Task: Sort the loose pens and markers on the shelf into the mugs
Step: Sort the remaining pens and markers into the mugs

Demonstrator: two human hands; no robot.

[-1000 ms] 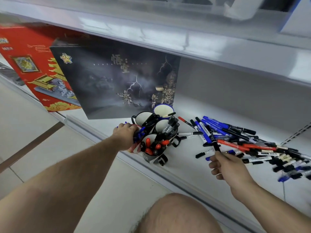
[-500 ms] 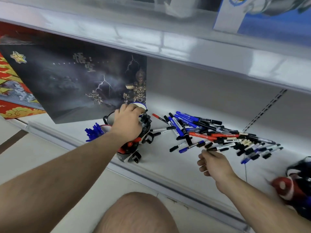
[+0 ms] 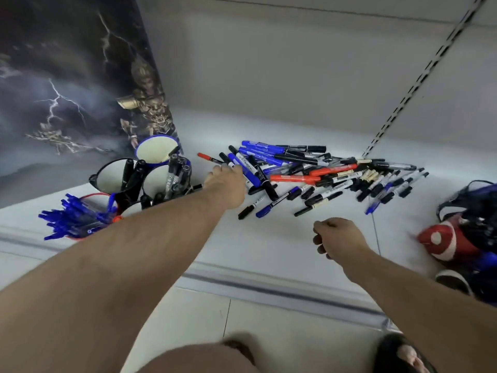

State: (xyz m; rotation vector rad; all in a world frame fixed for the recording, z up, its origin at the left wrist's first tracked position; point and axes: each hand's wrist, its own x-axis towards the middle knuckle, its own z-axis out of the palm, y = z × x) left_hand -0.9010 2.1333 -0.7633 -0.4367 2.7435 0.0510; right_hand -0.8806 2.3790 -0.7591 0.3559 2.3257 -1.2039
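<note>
A pile of loose blue, black and red pens and markers [image 3: 322, 170] lies across the white shelf [image 3: 269, 238]. At its left stand the mugs: a blue-rimmed mug [image 3: 157, 154], a black mug [image 3: 115, 176], a mug of black markers [image 3: 172, 179] and a red mug [image 3: 91, 196] full of blue pens. My left hand [image 3: 226, 184] lies on the pile's left end, over a blue marker; its fingers are hidden behind the hand's back. My right hand [image 3: 338, 240] hovers in front of the pile, fingers curled, nothing seen in it.
A dark boxed picture [image 3: 67, 90] leans behind the mugs. A red, blue and black bundle [image 3: 457, 238] sits at the shelf's right end. A slotted upright [image 3: 419, 76] runs up the back wall. The shelf's front rail [image 3: 269, 281] lies below my arms.
The view has come closer and shifted right. My left hand left the mugs and reached right to the pile's left end. My right hand drew back slightly from the pens.
</note>
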